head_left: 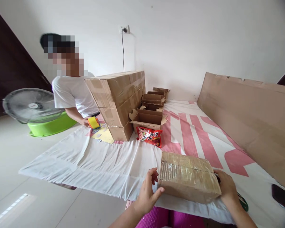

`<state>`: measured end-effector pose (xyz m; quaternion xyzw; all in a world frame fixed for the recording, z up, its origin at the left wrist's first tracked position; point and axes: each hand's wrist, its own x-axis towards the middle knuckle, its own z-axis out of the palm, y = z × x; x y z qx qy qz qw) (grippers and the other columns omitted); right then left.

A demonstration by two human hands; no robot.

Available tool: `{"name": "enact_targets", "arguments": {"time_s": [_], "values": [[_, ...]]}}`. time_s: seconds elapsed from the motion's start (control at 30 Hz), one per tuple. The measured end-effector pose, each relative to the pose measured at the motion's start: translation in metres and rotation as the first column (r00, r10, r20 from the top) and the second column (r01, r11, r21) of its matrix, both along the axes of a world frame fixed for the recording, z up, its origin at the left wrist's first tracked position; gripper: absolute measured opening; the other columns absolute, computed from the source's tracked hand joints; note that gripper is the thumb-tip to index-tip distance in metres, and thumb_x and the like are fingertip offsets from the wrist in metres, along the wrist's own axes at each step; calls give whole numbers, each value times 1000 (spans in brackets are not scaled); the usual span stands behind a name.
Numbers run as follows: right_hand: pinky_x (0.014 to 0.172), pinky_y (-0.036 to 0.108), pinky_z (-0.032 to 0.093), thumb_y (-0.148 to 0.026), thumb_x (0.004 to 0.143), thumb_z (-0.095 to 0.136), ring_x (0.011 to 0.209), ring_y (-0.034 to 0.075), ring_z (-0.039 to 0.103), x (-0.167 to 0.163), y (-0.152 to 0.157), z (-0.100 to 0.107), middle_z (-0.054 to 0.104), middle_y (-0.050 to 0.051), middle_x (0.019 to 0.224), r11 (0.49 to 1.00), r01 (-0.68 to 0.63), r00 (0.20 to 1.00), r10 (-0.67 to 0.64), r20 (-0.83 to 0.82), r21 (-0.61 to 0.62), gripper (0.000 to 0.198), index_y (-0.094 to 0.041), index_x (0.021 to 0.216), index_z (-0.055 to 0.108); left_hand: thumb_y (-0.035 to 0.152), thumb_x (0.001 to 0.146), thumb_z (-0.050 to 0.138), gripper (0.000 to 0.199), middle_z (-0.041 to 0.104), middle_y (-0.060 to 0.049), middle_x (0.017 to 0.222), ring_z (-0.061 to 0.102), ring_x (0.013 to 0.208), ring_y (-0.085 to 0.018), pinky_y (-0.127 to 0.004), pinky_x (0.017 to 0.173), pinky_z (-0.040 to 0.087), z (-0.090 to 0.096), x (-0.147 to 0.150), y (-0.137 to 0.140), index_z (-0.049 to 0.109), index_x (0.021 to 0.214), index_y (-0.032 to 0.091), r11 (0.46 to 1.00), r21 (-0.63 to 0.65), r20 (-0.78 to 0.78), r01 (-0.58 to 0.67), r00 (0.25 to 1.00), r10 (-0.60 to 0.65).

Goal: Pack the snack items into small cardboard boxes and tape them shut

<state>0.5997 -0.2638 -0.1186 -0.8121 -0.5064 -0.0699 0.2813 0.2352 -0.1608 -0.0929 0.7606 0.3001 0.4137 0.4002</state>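
A taped cardboard box (187, 172) lies at the table's near edge, with shiny clear tape across its top and left end. My left hand (150, 190) is at the box's left end, fingers apart and slightly curled, holding nothing. Against the right end, my right hand (226, 187) has its fingers bent at the top corner; part of them is hidden. A small dark patch shows between those fingers and the box, too little to name. Beyond the box lies a red printed food packet (150, 136), in front of an open cardboard box (148, 118).
Stacked closed boxes (120, 104) stand left of a row of open ones. A person (72, 95) across the table holds a yellow-and-orange tape roll (93, 122). A large cardboard sheet (246, 123), dark phone (282, 196) and green round object (243, 202) are right; a fan (33, 106) stands left.
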Motion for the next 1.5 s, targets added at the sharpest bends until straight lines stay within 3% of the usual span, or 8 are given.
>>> {"name": "enact_targets", "arguments": {"time_s": [0.2, 0.37, 0.67, 0.87, 1.03, 1.2, 1.33, 1.5], "values": [[87, 44, 45, -32, 78, 46, 105, 30, 60, -12, -16, -21, 66, 12, 116, 995, -22, 994, 32, 104, -94, 40, -22, 114, 60, 53, 91, 50, 60, 48, -14, 119, 52, 101, -25, -43, 83, 50, 9, 3, 10, 31, 138, 22, 971, 230, 51, -64, 997, 54], [91, 46, 42, -30, 80, 43, 107, 30, 57, -18, -15, -16, 64, 14, 119, 993, 69, 983, -50, 177, -100, 40, -19, 116, 57, 39, 94, 51, 50, 28, -17, 143, 32, 133, -34, -55, 100, 40, 23, 13, 9, 37, 139, 26, 825, 562, -6, -62, 997, 78], [87, 47, 46, -39, 87, 37, 98, 30, 61, -14, -10, 2, 69, 13, 102, 996, 52, 997, -48, 58, -69, 36, -20, 104, 62, 30, 91, 52, 32, 30, -16, 140, 40, 126, -32, -53, 95, 46, 14, 23, 7, 45, 122, 24, 865, 499, 81, -44, 997, 4], [83, 41, 51, -44, 92, 31, 96, 28, 65, -14, 1, 57, 69, 16, 105, 981, 43, 999, -38, -26, 187, 46, -15, 116, 58, 32, 90, 53, 34, 32, -14, 132, 42, 120, -30, -51, 95, 48, 13, 23, 6, 47, 123, 25, 868, 491, 85, -75, 996, 39], [78, 35, 54, -44, 94, 37, 84, 23, 70, -56, 14, 127, 70, 12, 106, 963, -233, 972, 231, 29, 136, 40, -21, 120, 54, 32, 90, 53, 35, 34, -14, 127, 43, 118, -29, -50, 95, 48, 11, 27, 7, 47, 123, 24, 852, 513, 143, -103, 989, 34], [73, 32, 54, -43, 91, 49, 88, 21, 68, -100, 33, 170, 70, 5, 99, 828, -522, 851, 522, -57, -203, 26, -26, 110, 56, 28, 85, 57, 37, 36, -15, 127, 43, 120, -31, -50, 96, 47, 19, 24, 6, 50, 121, 21, 832, 544, 79, -114, 993, 84], [78, 36, 52, -32, 87, 56, 95, 22, 67, -120, 49, 181, 68, 5, 112, 720, -584, 786, 617, -41, -375, 29, -26, 115, 53, 25, 82, 60, 39, 43, -14, 121, 43, 119, -32, -53, 95, 46, 23, 20, 5, 50, 120, 20, 763, 634, 43, -123, 991, 124], [76, 35, 49, -27, 91, 45, 94, 22, 65, -134, 60, 189, 65, 6, 111, 602, -625, 698, 716, -12, -497, 31, -22, 122, 49, 31, 87, 54, 37, 42, -14, 119, 46, 112, -30, -50, 89, 48, 17, 24, 9, 47, 123, 21, 761, 636, 97, -128, 992, 86]]}}
